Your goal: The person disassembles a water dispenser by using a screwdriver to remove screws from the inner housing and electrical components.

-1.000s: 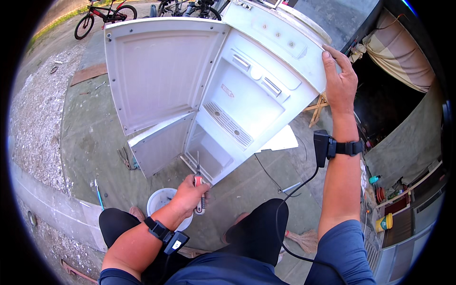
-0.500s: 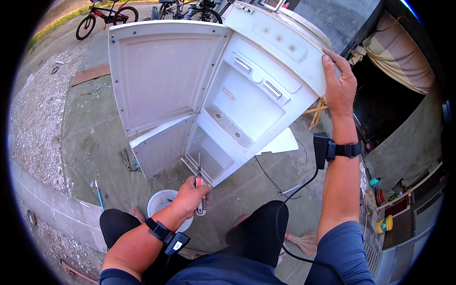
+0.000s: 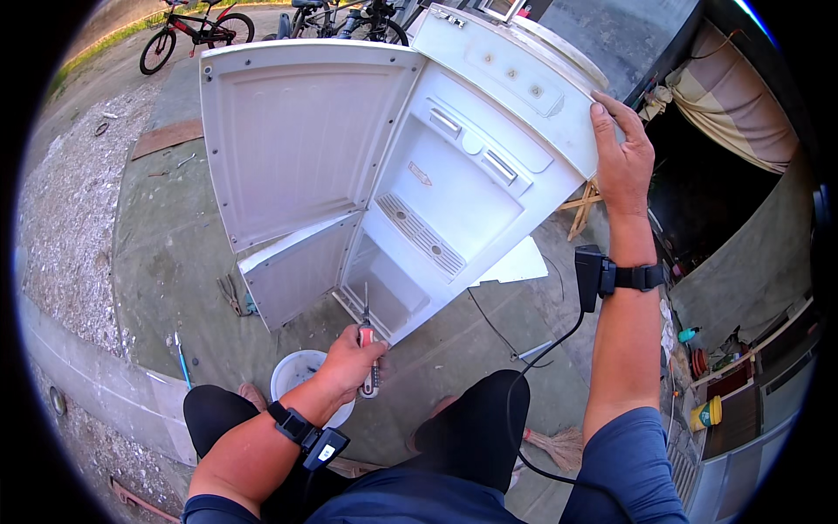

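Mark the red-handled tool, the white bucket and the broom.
Red-handled tool (image 3: pixel 367 335): head view, red part of handle.
White bucket (image 3: pixel 288 374): head view, inner wall.
Broom (image 3: pixel 559 446): head view, bristles.

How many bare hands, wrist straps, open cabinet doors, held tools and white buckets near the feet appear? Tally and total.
Bare hands (left hand, right hand): 2
Wrist straps: 2
Open cabinet doors (upper door, lower door): 2
Held tool: 1
White bucket: 1
Total: 8

I noted my left hand (image 3: pixel 353 358) concealed part of the red-handled tool (image 3: pixel 367 335), whose tip (image 3: pixel 367 286) was too small to classify, my left forearm (image 3: pixel 253 445) blocked part of the white bucket (image 3: pixel 281 377), the upper edge cropped the bicycles (image 3: pixel 353 22), and shadow masked the inside of the dark opening (image 3: pixel 703 218).
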Action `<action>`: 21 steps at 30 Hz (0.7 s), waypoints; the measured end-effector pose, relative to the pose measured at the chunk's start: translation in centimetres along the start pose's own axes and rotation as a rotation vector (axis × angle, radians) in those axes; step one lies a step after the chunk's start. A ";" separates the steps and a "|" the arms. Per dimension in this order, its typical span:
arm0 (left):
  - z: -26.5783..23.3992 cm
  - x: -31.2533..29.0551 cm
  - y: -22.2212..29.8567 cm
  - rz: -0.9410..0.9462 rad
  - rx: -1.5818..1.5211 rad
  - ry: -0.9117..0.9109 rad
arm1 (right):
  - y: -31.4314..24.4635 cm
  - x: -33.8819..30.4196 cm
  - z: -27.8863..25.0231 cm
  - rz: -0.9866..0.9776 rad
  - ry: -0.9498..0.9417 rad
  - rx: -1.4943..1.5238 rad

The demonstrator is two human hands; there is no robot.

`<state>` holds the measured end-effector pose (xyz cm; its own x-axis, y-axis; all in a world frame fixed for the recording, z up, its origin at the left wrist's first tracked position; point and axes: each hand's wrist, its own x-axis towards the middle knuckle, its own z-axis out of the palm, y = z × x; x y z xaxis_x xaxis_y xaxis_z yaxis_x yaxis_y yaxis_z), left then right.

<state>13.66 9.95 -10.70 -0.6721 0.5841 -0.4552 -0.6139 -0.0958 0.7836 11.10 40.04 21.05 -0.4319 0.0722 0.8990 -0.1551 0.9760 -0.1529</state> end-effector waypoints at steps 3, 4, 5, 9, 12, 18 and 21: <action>0.0 0.0 0.0 -0.002 0.004 0.001 | 0.1 0.1 0.0 -0.006 0.001 0.010; 0.0 0.0 0.0 -0.004 0.006 0.001 | 0.0 0.1 0.1 -0.005 0.001 0.010; 0.0 0.0 0.0 -0.006 0.005 0.005 | 0.0 0.1 0.1 -0.004 0.002 0.010; 0.1 0.1 0.0 -0.010 0.002 0.010 | 0.1 0.1 0.0 -0.008 0.001 0.012; -0.1 0.2 -0.2 -0.002 0.002 0.005 | 0.0 0.1 0.1 -0.001 0.000 0.020; -0.1 0.2 -0.2 -0.006 0.016 -0.008 | 0.1 0.1 -0.2 -0.014 -0.001 0.031; -0.1 0.3 -0.3 0.001 0.013 -0.009 | 0.0 0.2 -0.4 -0.029 -0.031 0.010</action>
<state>13.57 10.14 -11.09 -0.6691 0.5913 -0.4502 -0.6075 -0.0863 0.7896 11.38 40.10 21.43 -0.4543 0.0369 0.8901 -0.1766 0.9756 -0.1306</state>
